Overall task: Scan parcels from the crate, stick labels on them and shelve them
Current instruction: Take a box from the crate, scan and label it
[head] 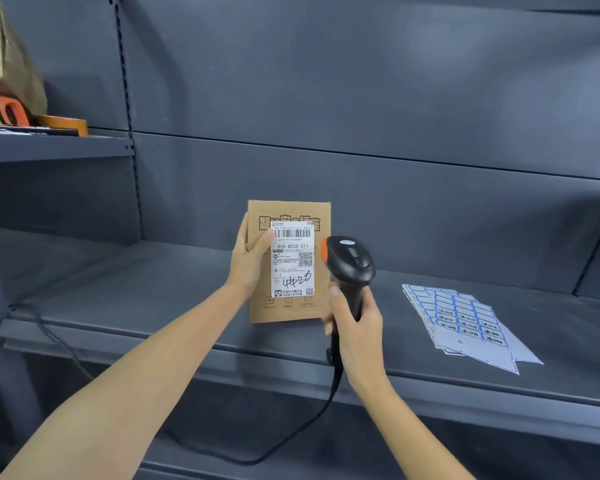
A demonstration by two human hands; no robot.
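The dark grey metal shelf (136, 289) lies bare to my left and behind the parcel. To my right, near its front edge, lies a stack of blue-bordered label sheets (465, 323). My left hand (250, 261) grips the flat brown cardboard parcel (257, 310) upright above the shelf, long axis vertical, white shipping label (293, 261) facing me. My right hand (355, 327) wraps the black corded handheld scanner (350, 261), its head beside the parcel's right edge.

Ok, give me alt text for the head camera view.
A left hand holds a labelled cardboard parcel upright over a grey shelf while the right hand aims a black barcode scanner at it. Label sheets lie to the right.
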